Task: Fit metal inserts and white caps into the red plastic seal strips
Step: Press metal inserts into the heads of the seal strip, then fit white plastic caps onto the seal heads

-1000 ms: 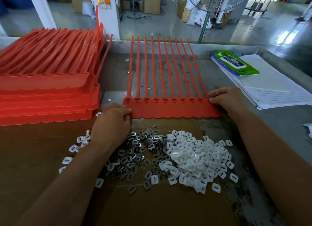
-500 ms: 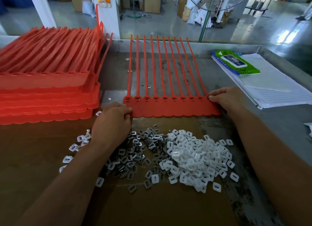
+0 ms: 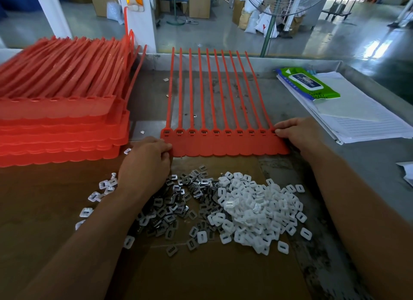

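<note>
A red seal strip sheet (image 3: 223, 146) with several long tails lies flat in the middle of the table. My left hand (image 3: 145, 165) pinches its near left corner. My right hand (image 3: 299, 134) holds its right end, fingertips on the last seal head. In front of the sheet lies a heap of dark metal inserts (image 3: 178, 205) and, to its right, a heap of white caps (image 3: 257, 212). A few white caps (image 3: 107, 185) are scattered left of my left wrist.
A tall stack of red seal sheets (image 3: 60, 120) fills the left side. Lined papers (image 3: 362, 120) with a green wipes pack (image 3: 308, 82) lie at the right. Brown cardboard (image 3: 212, 273) covers the near table. A raised metal rim (image 3: 268, 63) bounds the far edge.
Almost nothing: both hands stay on the sheet's two ends, and the sheet keeps its place.
</note>
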Motion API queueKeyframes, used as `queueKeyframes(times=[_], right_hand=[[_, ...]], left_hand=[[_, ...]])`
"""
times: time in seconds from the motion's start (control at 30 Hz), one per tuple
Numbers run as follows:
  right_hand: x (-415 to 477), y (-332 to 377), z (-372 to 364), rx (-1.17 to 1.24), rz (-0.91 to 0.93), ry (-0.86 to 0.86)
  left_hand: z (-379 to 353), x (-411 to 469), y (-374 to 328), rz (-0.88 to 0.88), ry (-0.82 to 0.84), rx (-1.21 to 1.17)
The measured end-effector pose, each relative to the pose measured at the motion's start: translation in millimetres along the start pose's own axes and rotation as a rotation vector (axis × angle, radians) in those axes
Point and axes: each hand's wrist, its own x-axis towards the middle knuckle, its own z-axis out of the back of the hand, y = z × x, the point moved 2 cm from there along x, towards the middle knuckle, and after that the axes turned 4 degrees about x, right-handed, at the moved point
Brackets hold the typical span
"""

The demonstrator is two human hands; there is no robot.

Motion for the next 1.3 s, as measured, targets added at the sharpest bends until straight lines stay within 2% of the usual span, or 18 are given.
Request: queueKeyframes(times=[0.37,0.57,0.7,0.8,0.87,0.93,1.07,1.17,1.3], right_hand=[[2,-3,-2,-0.009,0.025,-0.013],[0,-4,-4,-0.132,0.142,-0.101],[-6,0,-2,-0.084,0.126,-0.099],[-24,14,1,-0.134,0.236,-0.112],[-44,31,-3,-0.152,0.352,0.004],[-66,47,-11,-0.180,0.438,0.225],[-99,60,-27,-0.380,0.482,0.585],[-108,59,-34,-0.443,0.496,0.692],[-108,54,-40,-0.425,0.455,0.732]], left_hand=[[1,0,-1,-0.011,-0.004,-0.001],[1,-1,-1,-0.034,-0.001,-0.001],[1,0,0,-0.023,0.010,-0.003],[2,0,-1,-0.027,0.006,0.003],[1,0,-1,-0.030,0.004,0.005],[1,0,-1,-0.033,0.007,0.007],[2,-1,-2,-0.013,0.006,-0.001],[3,-2,-3,-0.012,0.011,-0.007],[3,-2,-2,-0.006,0.009,-0.010]])
